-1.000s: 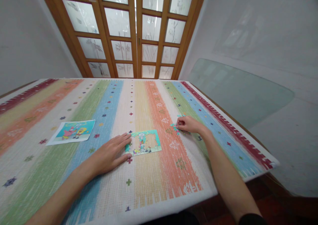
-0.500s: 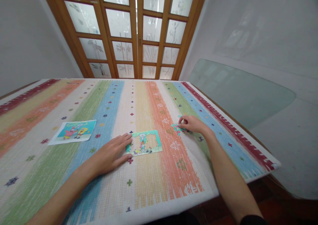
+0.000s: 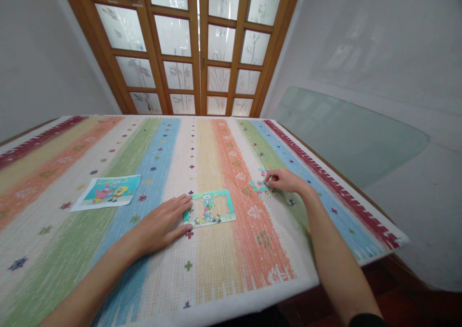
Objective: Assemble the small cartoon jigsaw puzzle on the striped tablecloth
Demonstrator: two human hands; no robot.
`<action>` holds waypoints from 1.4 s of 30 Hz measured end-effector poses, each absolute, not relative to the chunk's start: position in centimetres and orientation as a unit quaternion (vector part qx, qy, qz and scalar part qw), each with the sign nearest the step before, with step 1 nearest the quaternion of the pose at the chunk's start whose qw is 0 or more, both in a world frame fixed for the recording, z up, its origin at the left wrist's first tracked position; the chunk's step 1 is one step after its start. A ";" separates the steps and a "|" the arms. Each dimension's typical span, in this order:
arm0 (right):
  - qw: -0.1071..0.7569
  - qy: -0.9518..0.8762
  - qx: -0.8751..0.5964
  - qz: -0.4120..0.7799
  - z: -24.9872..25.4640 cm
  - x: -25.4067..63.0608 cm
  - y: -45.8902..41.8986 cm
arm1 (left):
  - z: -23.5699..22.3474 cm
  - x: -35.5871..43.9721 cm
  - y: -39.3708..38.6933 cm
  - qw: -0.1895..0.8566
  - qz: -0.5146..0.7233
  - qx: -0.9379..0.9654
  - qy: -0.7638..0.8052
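A partly filled jigsaw puzzle (image 3: 208,208) lies flat on the cloth, with a teal border, a cartoon figure in the middle and bare tan board on both sides of it. My left hand (image 3: 168,221) rests at its left edge, fingers stretched out and touching the frame. To the right, a small heap of loose puzzle pieces (image 3: 258,188), mostly teal and pink, is spread on the cloth. Over this heap my right hand (image 3: 283,180) has thumb and fingertips pinched together; whatever is between them is too small to make out.
A printed cartoon picture (image 3: 110,191) on white paper lies to the left of my left hand. The striped tablecloth (image 3: 216,269) covers the table, whose near edge is close to my body. Wooden doors with glass panes (image 3: 200,52) stand beyond the table.
My right hand has shifted slightly to the right over the heap, showing more of the loose pieces. My left hand and the puzzle have stayed in place.
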State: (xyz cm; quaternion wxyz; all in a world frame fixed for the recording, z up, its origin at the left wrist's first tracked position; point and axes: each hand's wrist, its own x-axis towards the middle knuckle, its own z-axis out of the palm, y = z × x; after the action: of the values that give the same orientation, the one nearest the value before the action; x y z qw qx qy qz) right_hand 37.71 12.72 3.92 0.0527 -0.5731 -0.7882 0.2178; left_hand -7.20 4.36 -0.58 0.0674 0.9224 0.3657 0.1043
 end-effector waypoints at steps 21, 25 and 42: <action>0.033 -0.757 -0.593 0.272 4.3 40.0 12.2 | -0.5 -7.2 4.3 0.076 0.100 0.921 0.368; 0.035 -0.761 -0.596 0.254 4.3 39.5 12.3 | -0.3 -7.1 4.2 0.076 0.097 0.922 0.367; 0.042 -0.760 -0.612 0.213 3.8 39.1 12.6 | -0.5 -7.2 4.3 0.080 0.110 0.922 0.363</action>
State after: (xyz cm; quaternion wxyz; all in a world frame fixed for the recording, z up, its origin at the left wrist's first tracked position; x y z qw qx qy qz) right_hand 39.11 12.57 3.84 0.0421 -0.6122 -0.7602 0.2134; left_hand -7.23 4.32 -0.46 0.0800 0.9217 0.3631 0.1103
